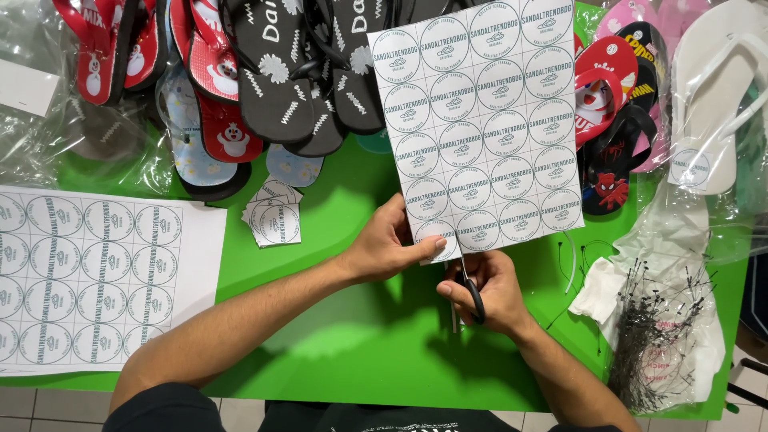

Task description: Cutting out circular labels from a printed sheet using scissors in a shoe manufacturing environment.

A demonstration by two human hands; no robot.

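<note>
My left hand pinches the bottom left corner of a white sheet of round printed labels, held upright over the green table. My right hand grips black-handled scissors, whose blades point up into the sheet's lower edge beside the corner label. A second sheet of labels lies flat at the left. A small stack of cut square labels rests on the table near my left hand.
Several flip-flops in black, red and patterned colours are piled along the far edge, with more and a white one at the right. A bundle of thin black plastic tag pins lies on white paper at the right. Clear plastic bags sit far left.
</note>
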